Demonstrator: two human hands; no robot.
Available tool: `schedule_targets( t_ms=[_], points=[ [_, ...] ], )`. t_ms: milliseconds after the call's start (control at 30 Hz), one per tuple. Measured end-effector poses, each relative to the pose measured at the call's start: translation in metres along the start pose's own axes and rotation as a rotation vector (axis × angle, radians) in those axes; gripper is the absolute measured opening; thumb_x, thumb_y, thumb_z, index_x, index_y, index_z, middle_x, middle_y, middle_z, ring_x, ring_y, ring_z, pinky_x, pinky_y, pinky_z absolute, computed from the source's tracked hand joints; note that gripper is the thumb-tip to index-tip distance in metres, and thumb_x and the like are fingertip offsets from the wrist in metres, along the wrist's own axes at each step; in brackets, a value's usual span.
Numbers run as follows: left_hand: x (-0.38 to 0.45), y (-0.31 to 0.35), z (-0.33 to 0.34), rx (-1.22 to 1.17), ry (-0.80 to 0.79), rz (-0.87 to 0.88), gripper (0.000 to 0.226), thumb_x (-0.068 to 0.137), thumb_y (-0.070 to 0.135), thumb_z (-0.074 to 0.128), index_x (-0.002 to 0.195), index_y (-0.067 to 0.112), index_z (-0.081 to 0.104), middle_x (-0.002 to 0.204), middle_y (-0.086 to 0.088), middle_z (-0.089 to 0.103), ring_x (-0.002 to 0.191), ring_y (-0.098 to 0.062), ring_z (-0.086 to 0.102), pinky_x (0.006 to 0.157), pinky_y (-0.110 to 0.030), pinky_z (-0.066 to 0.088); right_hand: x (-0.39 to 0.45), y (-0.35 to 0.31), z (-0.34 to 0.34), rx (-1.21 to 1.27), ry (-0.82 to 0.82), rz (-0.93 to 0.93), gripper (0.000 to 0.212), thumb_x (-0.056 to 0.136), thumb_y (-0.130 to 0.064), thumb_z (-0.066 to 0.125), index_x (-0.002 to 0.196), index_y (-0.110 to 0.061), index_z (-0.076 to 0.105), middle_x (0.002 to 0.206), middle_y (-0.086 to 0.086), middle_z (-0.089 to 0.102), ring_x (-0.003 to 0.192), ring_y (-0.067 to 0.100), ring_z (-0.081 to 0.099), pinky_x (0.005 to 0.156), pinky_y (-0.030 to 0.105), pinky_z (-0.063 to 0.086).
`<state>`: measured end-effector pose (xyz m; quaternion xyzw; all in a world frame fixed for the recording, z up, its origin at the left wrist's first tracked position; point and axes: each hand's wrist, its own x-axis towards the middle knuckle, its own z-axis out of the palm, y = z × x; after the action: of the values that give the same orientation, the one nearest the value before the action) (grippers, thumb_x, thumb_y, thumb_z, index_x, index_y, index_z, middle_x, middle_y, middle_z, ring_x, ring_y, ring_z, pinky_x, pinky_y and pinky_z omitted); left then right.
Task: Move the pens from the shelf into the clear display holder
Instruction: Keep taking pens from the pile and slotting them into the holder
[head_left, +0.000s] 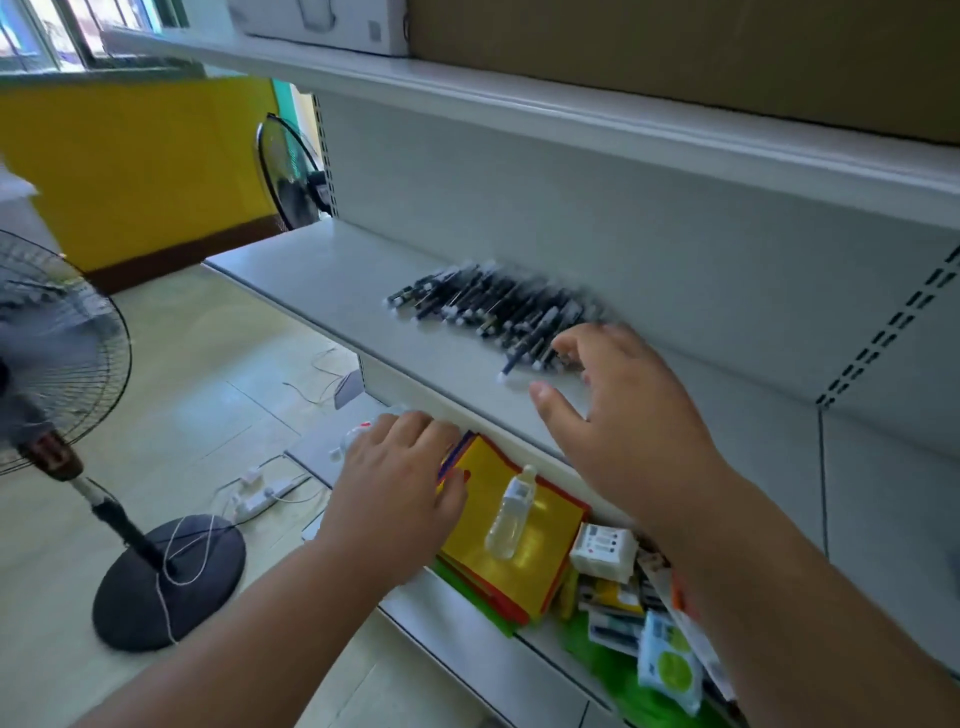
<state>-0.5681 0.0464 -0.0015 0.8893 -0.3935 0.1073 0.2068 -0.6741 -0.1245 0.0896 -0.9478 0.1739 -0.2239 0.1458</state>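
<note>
I note my right hand (618, 410), fingers spread and empty, nearest the pens (493, 306), whose long axes run diagonally just beyond it.

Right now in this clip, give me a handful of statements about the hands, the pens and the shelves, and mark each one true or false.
1. The pens lie in a pile on the middle shelf. True.
2. The right hand already has a full grip on a bundle of pens. False: its fingers are spread open beside the pile, closed on nothing.
3. The left hand is down at the lower shelf, by the yellow folders. True.
4. A small clear bottle lies on the yellow folders. True.
5. The standing fan sits on the middle shelf. False: it stands on the floor, to the left.
</note>
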Motion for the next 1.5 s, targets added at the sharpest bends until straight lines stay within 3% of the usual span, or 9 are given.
schedule_targets(
  t_ms=[300,533,633,900,1000,1100,1200,1367,1500],
  points=[
    [0.076,-0.044,0.002,0.025,-0.026,-0.058,0.035,0.09,0.04,0.051,0.121,0.028,0.061,0.117,0.005,0.061,0.111,-0.023,0.054,0.094,-0.042,0.044,0.092,-0.003,0.043,-0.003,-0.069,-0.027,0.041,0.092,-0.048,0.053,0.126,-0.026,0.05,0.121,-0.004,0.052,0.103,0.013,0.053,0.082,0.029,0.044],
    [0.14,-0.076,0.024,-0.056,-0.082,0.05,0.034,0.092,0.039,0.054,0.123,0.026,0.06,0.12,0.006,0.059,0.114,-0.023,0.051,0.097,-0.042,0.044,0.131,0.0,0.065,-0.032,-0.02,0.053,0.039,0.092,-0.044,0.057,0.125,-0.023,0.052,0.121,-0.003,0.053,0.103,0.013,0.055,0.082,0.028,0.044],
    [0.17,-0.097,0.033,-0.104,-0.098,0.131,0.032,0.091,0.036,0.056,0.121,0.026,0.06,0.119,0.005,0.059,0.115,-0.023,0.051,0.096,-0.041,0.043,0.142,-0.004,0.079,-0.034,0.018,0.146,0.036,0.092,-0.043,0.058,0.122,-0.023,0.054,0.117,-0.006,0.053,0.094,0.011,0.056,0.082,0.031,0.047],
    [0.252,-0.179,0.05,-0.222,-0.068,0.16,0.034,0.084,0.04,0.047,0.108,0.022,0.065,0.102,-0.002,0.064,0.099,-0.03,0.057,0.086,-0.041,0.046,0.183,-0.042,0.12,-0.1,0.098,0.312,0.036,0.09,-0.046,0.058,0.119,-0.025,0.056,0.116,-0.007,0.056,0.099,0.013,0.057,0.079,0.029,0.044],
    [0.279,-0.203,0.057,-0.242,-0.13,0.117,0.027,0.088,0.038,0.054,0.107,0.022,0.064,0.101,-0.003,0.065,0.099,-0.032,0.057,0.089,-0.04,0.046,0.19,-0.057,0.133,-0.1,0.121,0.367,0.036,0.09,-0.045,0.058,0.118,-0.023,0.056,0.11,-0.007,0.057,0.091,0.01,0.056,0.074,0.028,0.043],
    [0.298,-0.213,0.06,-0.232,-0.232,0.114,0.03,0.09,0.037,0.058,0.114,0.021,0.062,0.108,-0.003,0.065,0.108,-0.03,0.054,0.094,-0.038,0.043,0.192,-0.066,0.14,-0.11,0.105,0.425,0.035,0.091,-0.043,0.059,0.12,-0.025,0.055,0.112,-0.01,0.054,0.099,0.007,0.052,0.074,0.024,0.035],
    [0.311,-0.215,0.063,-0.209,-0.33,0.116,0.035,0.089,0.037,0.056,0.119,0.02,0.061,0.117,-0.006,0.062,0.116,-0.03,0.049,0.097,-0.036,0.041,0.195,-0.071,0.144,-0.119,0.141,0.459,0.035,0.09,-0.044,0.059,0.119,-0.025,0.056,0.107,-0.013,0.051,0.097,0.007,0.052,0.074,0.025,0.037],
    [0.323,-0.212,0.069,-0.117,-0.379,0.155,0.04,0.088,0.045,0.056,0.112,0.013,0.06,0.116,-0.01,0.06,0.112,-0.033,0.052,0.091,-0.037,0.042,0.198,-0.075,0.148,-0.143,0.156,0.482,0.035,0.089,-0.045,0.057,0.117,-0.024,0.057,0.104,-0.013,0.051,0.092,0.005,0.05,0.072,0.023,0.04],
    [0.333,-0.205,0.071,0.011,-0.374,0.204,0.046,0.087,0.055,0.053,0.1,0.01,0.058,0.107,-0.014,0.063,0.102,-0.036,0.058,0.077,-0.036,0.044,0.2,-0.075,0.147,-0.158,0.172,0.515,0.033,0.091,-0.041,0.061,0.118,-0.022,0.058,0.099,-0.014,0.048,0.087,0.005,0.05,0.067,0.01,0.032]
  ],
)
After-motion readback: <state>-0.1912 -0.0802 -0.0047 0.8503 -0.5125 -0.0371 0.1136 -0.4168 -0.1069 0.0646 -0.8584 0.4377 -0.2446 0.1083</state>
